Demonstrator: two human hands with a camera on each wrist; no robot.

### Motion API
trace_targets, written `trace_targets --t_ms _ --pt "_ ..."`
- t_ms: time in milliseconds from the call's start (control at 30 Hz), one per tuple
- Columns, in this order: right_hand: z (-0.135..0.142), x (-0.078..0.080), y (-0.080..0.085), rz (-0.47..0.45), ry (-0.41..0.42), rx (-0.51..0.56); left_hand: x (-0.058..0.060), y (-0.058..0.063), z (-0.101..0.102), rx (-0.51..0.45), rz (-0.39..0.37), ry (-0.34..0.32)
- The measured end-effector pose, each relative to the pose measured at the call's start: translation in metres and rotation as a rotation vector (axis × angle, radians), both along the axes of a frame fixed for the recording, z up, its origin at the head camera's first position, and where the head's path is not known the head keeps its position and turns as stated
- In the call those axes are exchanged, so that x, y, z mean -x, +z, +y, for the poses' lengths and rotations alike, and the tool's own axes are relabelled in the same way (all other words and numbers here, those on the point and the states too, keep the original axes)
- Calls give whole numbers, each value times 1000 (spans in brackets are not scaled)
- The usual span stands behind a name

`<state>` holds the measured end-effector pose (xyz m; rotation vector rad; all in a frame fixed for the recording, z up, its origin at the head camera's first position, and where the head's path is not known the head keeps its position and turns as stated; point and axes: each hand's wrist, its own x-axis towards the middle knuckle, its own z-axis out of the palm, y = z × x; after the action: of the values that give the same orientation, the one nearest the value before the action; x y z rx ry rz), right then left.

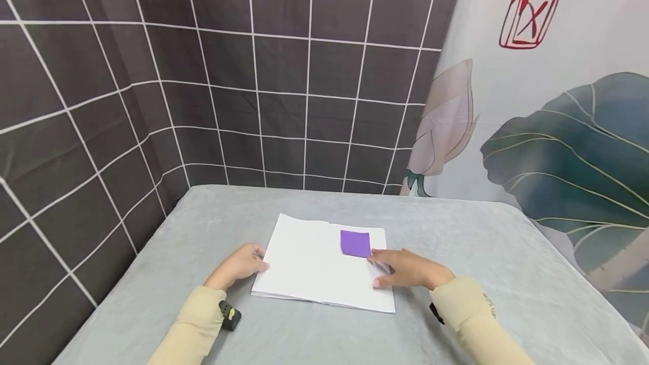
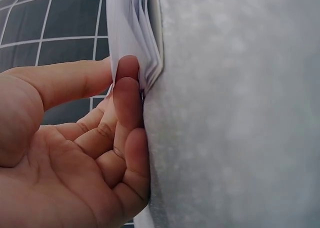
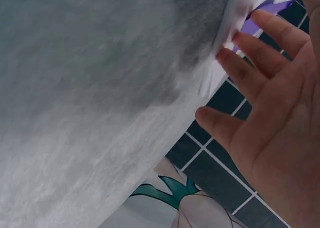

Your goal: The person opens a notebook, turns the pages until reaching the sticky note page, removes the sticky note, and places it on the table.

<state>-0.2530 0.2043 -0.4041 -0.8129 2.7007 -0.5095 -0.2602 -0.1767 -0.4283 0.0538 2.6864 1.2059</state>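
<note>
An open notebook [image 1: 309, 263] with white pages lies on the table. On its right-hand page, toward the top, sits a purple sticky note [image 1: 355, 243]. At the notebook's left edge my left hand [image 1: 243, 263] pinches some pages [image 2: 132, 28], thumb above and curled fingers beneath. My right hand [image 1: 410, 269] reaches over the right edge of the notebook, its fingers spread and fairly straight. One fingertip is at the lower right corner of the purple note; whether it presses there I cannot tell.
A grey cloth-covered table [image 1: 213, 224] carries the notebook. Behind it hangs a dark curtain with a white grid [image 1: 279, 66], and at the right a curtain printed with lotus leaves [image 1: 573, 156]. A small black device [image 1: 230, 316] is strapped to the left wrist.
</note>
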Motion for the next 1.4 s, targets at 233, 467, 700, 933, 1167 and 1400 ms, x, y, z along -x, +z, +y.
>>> trace_targets --t_ms 233,467,700,933,1167,1400 --pt "-22 12 1 153 -155 -56 5 -2 -3 -20 -30 -33" --pt "-43 22 0 211 -223 -89 5 -4 -5 -42 -62 -39" --pt "-61 30 -5 248 -246 -93 3 -5 -5 -39 -45 -38" --pt "-72 31 -12 287 -272 -80 2 -6 -4 -58 -32 -49" --pt "-76 32 -19 318 -273 -99 2 -9 -4 -67 -40 -52" --pt "-75 33 -22 484 -193 -71 3 -9 -5 -68 -41 -57"
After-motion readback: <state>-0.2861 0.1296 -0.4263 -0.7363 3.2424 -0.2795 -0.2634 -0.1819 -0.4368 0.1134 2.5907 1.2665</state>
